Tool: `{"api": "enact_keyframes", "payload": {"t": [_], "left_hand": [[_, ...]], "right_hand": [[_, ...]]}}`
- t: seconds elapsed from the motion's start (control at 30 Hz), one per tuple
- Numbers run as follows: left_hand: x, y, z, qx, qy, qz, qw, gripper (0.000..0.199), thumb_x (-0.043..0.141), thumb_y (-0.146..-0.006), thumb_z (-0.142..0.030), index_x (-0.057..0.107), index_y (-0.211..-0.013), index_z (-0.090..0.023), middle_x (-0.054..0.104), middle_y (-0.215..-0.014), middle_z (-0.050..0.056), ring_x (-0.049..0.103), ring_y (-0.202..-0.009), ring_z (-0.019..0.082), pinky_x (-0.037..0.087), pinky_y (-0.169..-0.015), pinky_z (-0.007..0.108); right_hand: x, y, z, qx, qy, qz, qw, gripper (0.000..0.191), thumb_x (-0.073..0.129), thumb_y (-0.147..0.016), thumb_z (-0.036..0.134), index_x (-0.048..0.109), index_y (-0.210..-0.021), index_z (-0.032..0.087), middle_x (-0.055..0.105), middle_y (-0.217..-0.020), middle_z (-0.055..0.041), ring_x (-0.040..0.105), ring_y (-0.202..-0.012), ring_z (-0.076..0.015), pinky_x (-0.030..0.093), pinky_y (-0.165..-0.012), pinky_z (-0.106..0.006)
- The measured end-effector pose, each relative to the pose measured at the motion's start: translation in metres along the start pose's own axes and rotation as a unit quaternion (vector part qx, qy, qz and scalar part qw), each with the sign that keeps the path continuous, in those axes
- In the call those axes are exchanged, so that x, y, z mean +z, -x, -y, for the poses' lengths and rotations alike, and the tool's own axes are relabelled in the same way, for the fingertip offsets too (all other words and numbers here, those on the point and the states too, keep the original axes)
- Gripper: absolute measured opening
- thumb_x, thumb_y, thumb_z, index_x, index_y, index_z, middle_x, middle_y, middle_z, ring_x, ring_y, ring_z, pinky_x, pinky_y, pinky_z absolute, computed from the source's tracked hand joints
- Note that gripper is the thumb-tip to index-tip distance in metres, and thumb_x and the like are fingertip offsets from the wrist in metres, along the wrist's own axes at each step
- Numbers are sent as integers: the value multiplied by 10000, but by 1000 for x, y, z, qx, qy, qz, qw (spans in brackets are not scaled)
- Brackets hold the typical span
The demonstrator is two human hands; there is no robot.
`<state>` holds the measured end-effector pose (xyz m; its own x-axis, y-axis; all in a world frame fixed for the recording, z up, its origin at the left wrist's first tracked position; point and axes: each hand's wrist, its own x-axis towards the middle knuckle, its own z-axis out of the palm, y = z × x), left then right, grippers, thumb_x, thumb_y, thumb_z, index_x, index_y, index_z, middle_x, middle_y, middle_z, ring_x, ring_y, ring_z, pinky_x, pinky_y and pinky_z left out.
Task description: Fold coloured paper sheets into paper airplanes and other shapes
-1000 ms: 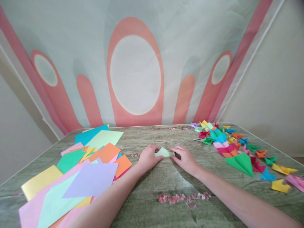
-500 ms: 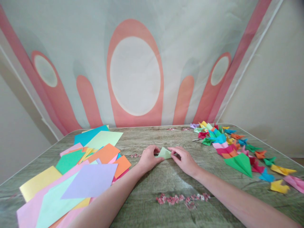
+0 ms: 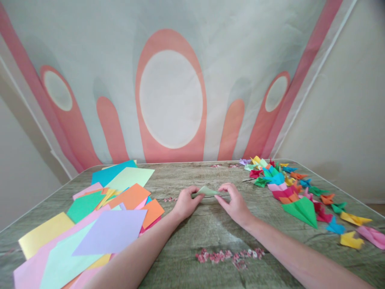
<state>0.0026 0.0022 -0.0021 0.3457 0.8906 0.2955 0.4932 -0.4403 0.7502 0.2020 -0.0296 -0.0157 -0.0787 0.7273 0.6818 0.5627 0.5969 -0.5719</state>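
Between my hands is a small piece of folded pale green paper, tilted nearly flat with a low peak along its far edge. My left hand pinches its left end between thumb and fingers. At its right end, my right hand grips the tip between thumb and forefinger. The paper is just above or on the wood-patterned table; I cannot tell whether it touches. Its underside and the ends inside my fingers are hidden.
Loose coloured paper sheets, a lilac one on top, overlap on the left beside my forearm. Several small folded paper figures spread along the right, with a green paper plane nearest my right arm. A printed backdrop hangs behind the table's far edge.
The pale green paper has tipped from a raised triangle to a flatter, narrower shape. Both hands keep hold of its ends, and the whole view has shifted slightly.
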Motion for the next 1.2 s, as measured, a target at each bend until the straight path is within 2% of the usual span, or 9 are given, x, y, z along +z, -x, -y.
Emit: {"api": "enact_keyframes", "payload": {"t": [0.07, 0.13, 0.4, 0.6, 0.77, 0.9, 1.03, 1.2], "left_hand": [[-1, -1, 1, -15, 29, -4, 999, 172, 535, -788, -296, 641, -810, -162, 646, -777, 0, 574, -762, 161, 413, -726, 244], [-1, -2, 2, -20, 55, -4, 998, 196, 541, -789, -317, 641, -832, -155, 655, -801, 3, 580, -782, 167, 417, -745, 246], [2, -1, 1, -10, 116, 17, 993, 233, 557, -790, -354, 638, -845, -143, 663, -830, 13, 583, -791, 167, 431, -749, 237], [2, 0, -1, 3, 123, 15, 992, 207, 561, -795, -318, 641, -878, -145, 664, -865, 21, 587, -826, 173, 434, -790, 250], [2, 2, -8, 53, 93, -15, 994, 290, 552, -794, -191, 621, -1076, -192, 626, -997, 42, 559, -954, 182, 409, -891, 297], [1, 4, -14, 111, 72, -42, 990, 361, 515, -817, -146, 587, -1155, -250, 576, -1048, 51, 529, -1022, 171, 400, -932, 312], [1, 6, -17, 160, 57, -63, 983, 314, 503, -841, -157, 612, -1115, -266, 554, -1084, 60, 516, -1047, 171, 406, -941, 332], [2, 9, -19, 178, 51, -52, 981, 211, 520, -841, -176, 680, -961, -246, 561, -1072, 67, 527, -1032, 179, 437, -901, 333]], "right_hand": [[-2, -1, -1, -4, 7, -30, 1000, 115, 596, -775, 198, 511, -853, 204, 542, -867, -46, 522, -851, -206, 433, -788, -370], [-3, -2, 0, -6, 7, -36, 999, 71, 582, -792, 208, 519, -824, 206, 537, -854, -43, 523, -847, -203, 434, -788, -367], [-5, -4, 5, 15, -25, -28, 999, 32, 555, -824, 223, 570, -849, 210, 560, -877, -43, 541, -869, -192, 442, -805, -351], [-2, -3, 2, 63, -74, -1, 995, 77, 547, -834, 260, 575, -868, 197, 577, -854, -37, 564, -792, -167, 478, -720, -307], [1, 0, -4, 68, -96, -1, 993, 92, 556, -826, 266, 579, -876, 192, 582, -844, -40, 569, -775, -165, 490, -715, -309], [2, 0, -6, 67, -112, -4, 991, 103, 566, -819, 270, 580, -881, 189, 588, -839, -44, 572, -777, -169, 497, -717, -313], [3, 0, -7, 75, -129, -2, 989, 97, 574, -814, 265, 568, -878, 192, 588, -826, -38, 576, -769, -166, 495, -713, -308], [2, 0, -5, 67, -137, -7, 988, 80, 573, -816, 253, 569, -873, 198, 584, -841, -34, 574, -789, -164, 489, -736, -315]]}}
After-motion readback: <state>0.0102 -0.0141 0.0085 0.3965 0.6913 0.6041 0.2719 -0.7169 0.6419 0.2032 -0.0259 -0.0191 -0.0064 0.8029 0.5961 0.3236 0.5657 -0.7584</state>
